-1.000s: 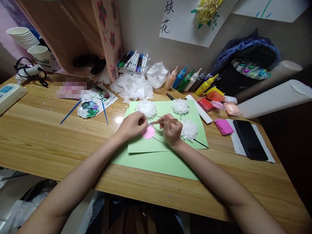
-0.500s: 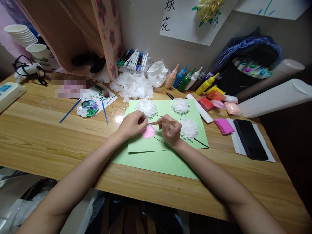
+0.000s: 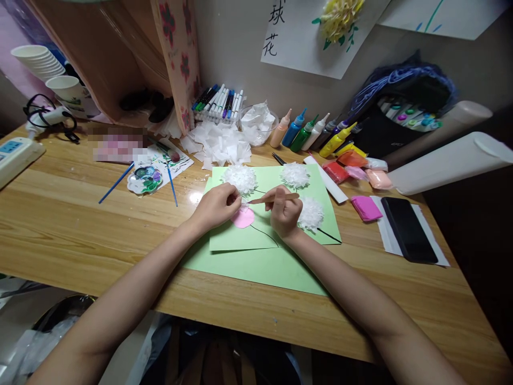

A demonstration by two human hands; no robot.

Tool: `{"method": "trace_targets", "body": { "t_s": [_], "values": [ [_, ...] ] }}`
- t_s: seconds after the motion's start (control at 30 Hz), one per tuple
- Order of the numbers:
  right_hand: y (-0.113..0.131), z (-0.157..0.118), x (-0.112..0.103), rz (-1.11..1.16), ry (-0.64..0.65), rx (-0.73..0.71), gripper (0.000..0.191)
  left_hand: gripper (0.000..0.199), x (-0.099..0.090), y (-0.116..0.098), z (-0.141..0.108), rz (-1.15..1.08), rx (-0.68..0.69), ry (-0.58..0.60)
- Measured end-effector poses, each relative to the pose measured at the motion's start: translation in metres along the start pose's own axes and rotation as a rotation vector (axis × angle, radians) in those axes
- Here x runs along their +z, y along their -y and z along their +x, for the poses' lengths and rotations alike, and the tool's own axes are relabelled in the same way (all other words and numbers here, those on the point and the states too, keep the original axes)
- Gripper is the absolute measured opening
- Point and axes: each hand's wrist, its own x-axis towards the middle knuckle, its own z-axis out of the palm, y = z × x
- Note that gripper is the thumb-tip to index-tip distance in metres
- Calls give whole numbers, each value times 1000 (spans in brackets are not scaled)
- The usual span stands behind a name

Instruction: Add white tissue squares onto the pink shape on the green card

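Note:
My right hand (image 3: 286, 215) grips a thin brown wooden stick (image 3: 258, 201), its tip pointing left toward the upper edge of a flat pink disc (image 3: 243, 217). My left hand (image 3: 216, 207) is closed in a pinch at the disc's upper left edge; what its fingertips hold, if anything, is too small to make out. The disc lies on a light green sheet (image 3: 256, 238) with a thin black line curving from it. White ruffled paper flowers sit on the same sheet: one (image 3: 239, 178) behind my left hand, another (image 3: 295, 175) at the back, a third (image 3: 311, 214) beside my right hand.
Torn white paper pieces (image 3: 220, 143) lie behind the sheet, near markers (image 3: 219, 100) and paint bottles (image 3: 302, 133). At left are a palette (image 3: 145, 180) and brushes (image 3: 171, 184). A phone (image 3: 409, 230) and pink clay packet (image 3: 366, 208) lie right.
My right hand has shifted slightly right, and more of the stick shows behind its fingers. My left hand stays at the pink disc. The camera view has tilted slightly.

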Motion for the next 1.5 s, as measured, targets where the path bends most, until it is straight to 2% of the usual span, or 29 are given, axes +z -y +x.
{"method": "trace_targets", "body": {
  "t_s": [0.33,0.67,0.9,1.03,1.27,1.5],
  "values": [
    [-2,-1,1,-58,52,-21,50,14,0,0,0,-8,-1,1],
    [0,4,7,-179,152,-182,44,15,1,1,0,-9,2,-1],
    [3,4,4,-72,-18,-5,50,15,0,0,0,-8,5,-5],
    [3,1,2,-30,-1,-9,49,15,0,0,0,-1,0,-1],
    [0,1,5,-88,31,-35,48,15,1,-2,0,9,-1,-3],
    [-1,5,8,-106,-36,86,60,12,1,-1,0,-13,-7,-10]
  ]
}}
